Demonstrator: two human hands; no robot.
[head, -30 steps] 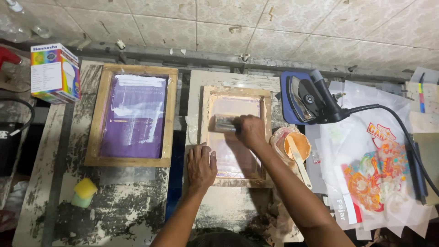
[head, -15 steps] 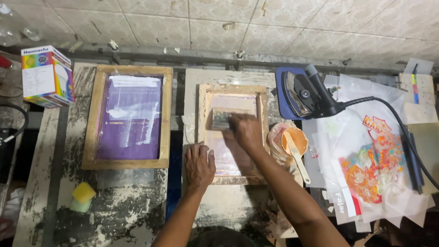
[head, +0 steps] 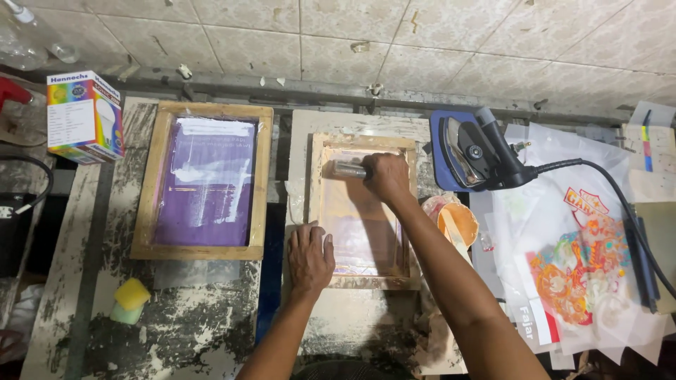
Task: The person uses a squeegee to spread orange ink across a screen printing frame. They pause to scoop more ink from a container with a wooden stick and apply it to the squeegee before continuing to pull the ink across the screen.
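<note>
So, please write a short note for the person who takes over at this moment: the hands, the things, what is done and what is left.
Left hand: flat on the lower left corner of the small wooden screen frame, pressing it down.
Right hand: gripping the squeegee at the top of that screen.
Nearby: larger purple screen frame on the left, ink cup and iron on the right.
Done: squeegee placed at the top.
Left: likely the pull down the screen; print not visible.
</note>
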